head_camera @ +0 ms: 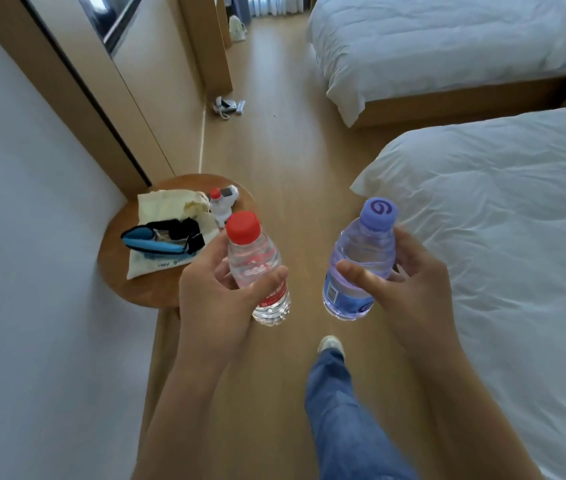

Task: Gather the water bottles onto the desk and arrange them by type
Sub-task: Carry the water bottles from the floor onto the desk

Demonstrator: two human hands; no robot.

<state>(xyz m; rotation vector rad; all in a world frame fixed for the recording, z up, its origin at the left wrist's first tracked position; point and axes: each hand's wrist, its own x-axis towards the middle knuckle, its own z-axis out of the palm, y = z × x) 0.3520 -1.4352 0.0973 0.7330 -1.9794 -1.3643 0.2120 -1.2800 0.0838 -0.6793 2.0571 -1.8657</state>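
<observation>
Two bottles in hand, both upright, held above the wood floor (274, 150). Left hand (215, 289): grip wrapped round the red-capped water bottle (257, 265), thumb across its label. Right hand (409, 282): grip wrapped round the purple-capped water bottle (364, 258). A third, red-capped bottle (218, 206) stands on the round wooden table (143, 285) at left, beside a cream tote bag (167, 209) and blue pouch (157, 242). Beds (503, 237) at right.
</observation>
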